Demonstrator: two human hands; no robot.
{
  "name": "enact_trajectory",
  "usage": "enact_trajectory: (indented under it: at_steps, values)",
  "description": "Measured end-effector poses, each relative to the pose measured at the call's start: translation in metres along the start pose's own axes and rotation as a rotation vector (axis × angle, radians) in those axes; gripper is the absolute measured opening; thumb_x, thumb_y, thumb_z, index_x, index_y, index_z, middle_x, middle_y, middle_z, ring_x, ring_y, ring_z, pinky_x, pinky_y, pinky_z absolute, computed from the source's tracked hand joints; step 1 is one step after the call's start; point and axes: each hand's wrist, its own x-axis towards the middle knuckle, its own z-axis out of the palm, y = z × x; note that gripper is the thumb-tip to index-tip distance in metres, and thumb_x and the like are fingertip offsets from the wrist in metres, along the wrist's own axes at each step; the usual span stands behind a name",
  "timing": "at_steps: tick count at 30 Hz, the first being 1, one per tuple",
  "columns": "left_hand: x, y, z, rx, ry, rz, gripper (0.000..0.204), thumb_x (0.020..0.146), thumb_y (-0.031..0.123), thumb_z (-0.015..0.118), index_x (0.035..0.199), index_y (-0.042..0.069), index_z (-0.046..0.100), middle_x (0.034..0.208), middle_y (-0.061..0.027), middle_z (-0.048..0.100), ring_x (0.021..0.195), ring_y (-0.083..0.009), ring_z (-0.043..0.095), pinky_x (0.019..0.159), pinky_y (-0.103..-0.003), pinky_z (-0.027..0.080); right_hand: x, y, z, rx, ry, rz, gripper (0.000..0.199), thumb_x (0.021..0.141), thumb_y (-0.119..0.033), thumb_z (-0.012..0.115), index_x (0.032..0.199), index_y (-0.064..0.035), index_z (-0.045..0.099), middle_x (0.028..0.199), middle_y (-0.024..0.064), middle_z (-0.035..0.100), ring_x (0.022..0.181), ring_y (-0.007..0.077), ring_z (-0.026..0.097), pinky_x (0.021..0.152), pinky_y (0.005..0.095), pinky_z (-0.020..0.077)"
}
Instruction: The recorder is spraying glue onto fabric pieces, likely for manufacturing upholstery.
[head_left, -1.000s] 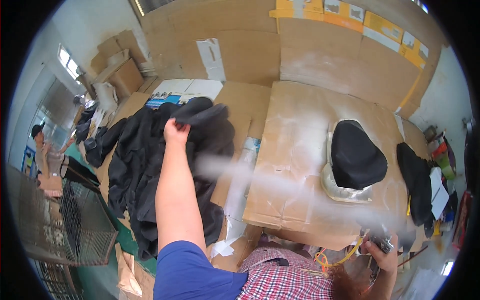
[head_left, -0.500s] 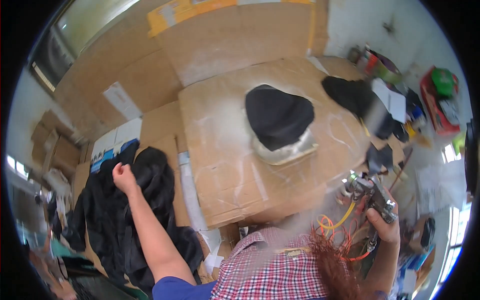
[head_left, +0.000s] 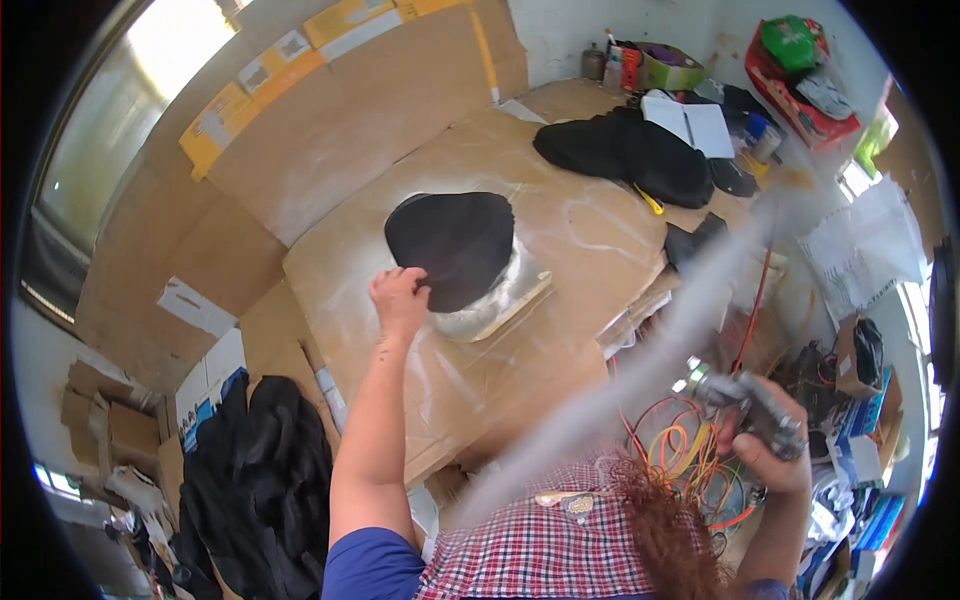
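My left hand (head_left: 400,298) reaches over the cardboard-topped table, its fingers pinching the lower left edge of a black fabric piece (head_left: 455,245). That rounded, flat piece lies on a pale, whitish-coated block or form (head_left: 500,302), which shows below and to its right. Off the table's right side, my right hand (head_left: 770,440) is wrapped round a metal spray gun (head_left: 735,400), whose nozzle faces left. Whether a finger presses the trigger cannot be made out.
Black fabric (head_left: 260,480) is heaped on the left. More black pieces (head_left: 630,155), a yellow cutter (head_left: 650,200) and a white notebook (head_left: 690,125) lie at the far right. Coiled orange and yellow hoses (head_left: 680,450) hang near the spray gun. A blurred pale streak crosses the view. Cardboard panels (head_left: 350,120) stand behind.
My left hand has moved right from above the black heap to the black piece on the form. The view has turned rightward. My right hand still holds the spray gun.
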Motion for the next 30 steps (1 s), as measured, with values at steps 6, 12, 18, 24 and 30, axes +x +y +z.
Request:
enact_trajectory:
  at_steps: [6, 12, 18, 24, 30]
  values:
    - [0.005, -0.007, 0.01, 0.019, 0.024, -0.012, 0.023, 0.063, 0.008, 0.072, 0.083, 0.016, 0.063, 0.073, 0.0009, 0.055, 0.081, -0.0213, 0.051, 0.085, -0.039, 0.035, 0.019, -0.009, -0.047, 0.013, 0.1, -0.01, 0.063, 0.07, -0.02, 0.072, 0.122, 0.0057, 0.046, 0.08, 0.0099, 0.061, 0.067, 0.0146, 0.059, 0.061, 0.0262, 0.0475]
    - [0.004, -0.003, 0.011, 0.016, 0.01, -0.05, 0.026, 0.063, 0.003, 0.07, 0.087, 0.013, 0.063, 0.073, -0.0023, 0.055, 0.081, -0.0247, 0.051, 0.08, -0.038, 0.039, 0.076, -0.028, -0.094, -0.295, -0.179, -0.076, 0.053, 0.069, -0.011, 0.067, 0.117, 0.0048, 0.051, 0.077, 0.0077, 0.063, 0.067, 0.0122, 0.06, 0.062, 0.0248, 0.0473]
    - [-0.008, 0.002, 0.012, -0.088, 0.029, -0.21, 0.027, 0.063, -0.003, 0.064, 0.087, 0.008, 0.062, 0.076, -0.006, 0.054, 0.081, -0.0249, 0.051, 0.077, -0.036, 0.041, 0.145, -0.036, -0.145, -0.254, -0.408, -0.174, 0.051, 0.07, -0.008, 0.066, 0.117, 0.0046, 0.052, 0.088, 0.0131, 0.064, 0.07, 0.0171, 0.063, 0.067, 0.0259, 0.0484]
    - [0.007, 0.041, -0.007, 0.031, 0.052, -0.33, 0.037, 0.059, -0.006, 0.055, 0.093, 0.006, 0.062, 0.085, -0.0091, 0.055, 0.088, -0.0276, 0.051, 0.082, -0.037, 0.041, 0.21, -0.034, -0.167, -0.303, -0.441, -0.294, 0.054, 0.068, -0.012, 0.068, 0.116, 0.0065, 0.052, 0.079, 0.012, 0.064, 0.064, 0.0181, 0.062, 0.06, 0.0265, 0.0478]
    - [0.025, 0.105, 0.02, -0.047, -0.085, -0.247, 0.036, 0.066, 0.005, 0.059, 0.102, 0.007, 0.061, 0.109, -0.0116, 0.058, 0.105, -0.0306, 0.05, 0.09, -0.039, 0.039, 0.273, -0.074, -0.14, -0.339, -0.531, -0.272, 0.052, 0.065, -0.009, 0.066, 0.114, 0.0036, 0.054, 0.079, 0.0097, 0.065, 0.067, 0.019, 0.064, 0.063, 0.0274, 0.0493]
